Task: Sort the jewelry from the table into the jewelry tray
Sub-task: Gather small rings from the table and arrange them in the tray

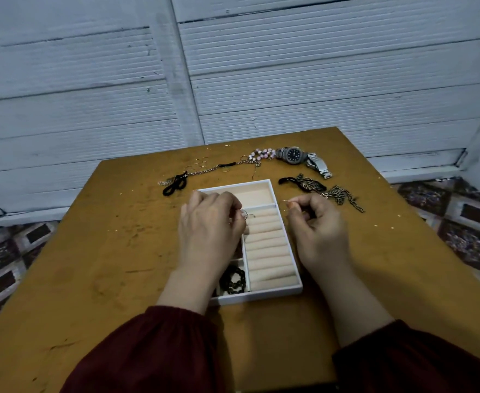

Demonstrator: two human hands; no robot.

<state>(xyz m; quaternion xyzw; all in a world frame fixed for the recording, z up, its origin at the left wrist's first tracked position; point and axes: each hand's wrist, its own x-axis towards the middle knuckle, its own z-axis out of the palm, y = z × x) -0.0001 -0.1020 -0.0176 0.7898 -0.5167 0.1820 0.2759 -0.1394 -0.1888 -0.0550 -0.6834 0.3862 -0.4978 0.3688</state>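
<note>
The jewelry tray [261, 296], white-rimmed with pale lining, sits in the middle of the ochre desk [91, 251]. The two hands hover apart, one on each side of it. The left hand [210, 228] hangs over the tray's left compartments. Its fingers are curled and pinch a thin ring [248, 215] just above the far end of the ring rolls [267, 245], which fill the tray's right side. The right hand [318, 231] is just off the tray's right wall, fingers curled and thumb pressed to forefinger. Whether it holds anything between them is too small to tell.

In the tray's near-left compartment lies a dark beaded bracelet [233, 279].

Beyond the tray's far edge a wristwatch [294, 155] with a metal band lies beside a pink beaded bracelet [261, 154]. A long chain [205, 171] with black sections runs leftward from there, with several small gold rings [200, 161] near it. Its end rests by a black cord [173, 185] off the tray's far-left corner. To the far right of the tray, close to the right hand's knuckles, is a tangle of dark chains [332, 191].

Dark red sleeves [154, 350] cover both forearms, nearer than the tray.
</note>
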